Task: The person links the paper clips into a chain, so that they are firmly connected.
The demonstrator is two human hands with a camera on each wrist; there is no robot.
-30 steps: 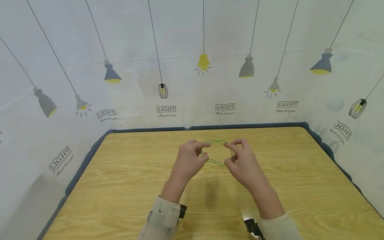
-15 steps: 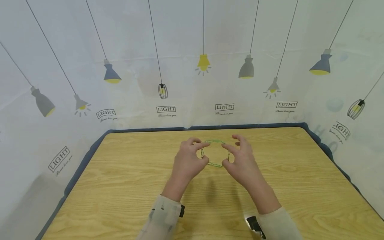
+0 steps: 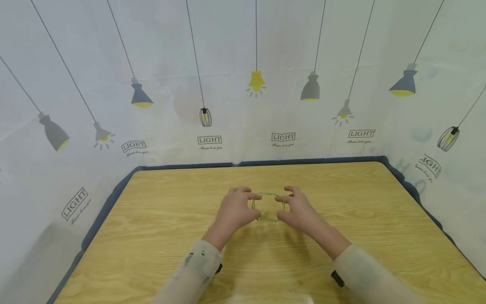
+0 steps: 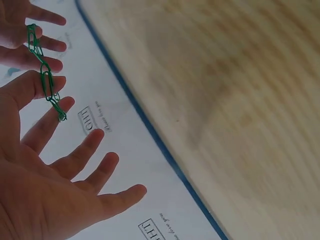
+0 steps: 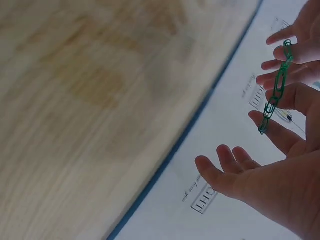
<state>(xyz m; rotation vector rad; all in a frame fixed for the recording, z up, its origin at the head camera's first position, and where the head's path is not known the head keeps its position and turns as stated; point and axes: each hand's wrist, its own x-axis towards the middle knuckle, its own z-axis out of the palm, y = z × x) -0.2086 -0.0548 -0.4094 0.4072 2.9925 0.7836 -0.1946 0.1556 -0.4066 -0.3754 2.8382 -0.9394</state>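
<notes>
A closed loop of green paper clips (image 3: 268,194), linked end to end, is stretched between both hands above the table. My left hand (image 3: 236,211) carries its left side on the spread thumb and index finger. On the opposite side, my right hand (image 3: 298,212) carries the loop the same way. In the left wrist view the paper clip chain (image 4: 46,82) crosses the thumb and index fingertips, with the other fingers fanned apart. The right wrist view shows the chain (image 5: 280,80) across thumb and index finger too; the remaining fingers extend loosely.
A wooden table (image 3: 152,236) with a dark blue edge (image 3: 190,165) lies beneath the hands. Behind and at both sides hangs a pale backdrop (image 3: 235,50) printed with lamps and lettering. Light sleeves (image 3: 190,270) cover the forearms, with black wrist straps.
Both hands have lowered toward the near side with the paper clip loop. The right hand has shifted left, and the loop is slightly narrower.
</notes>
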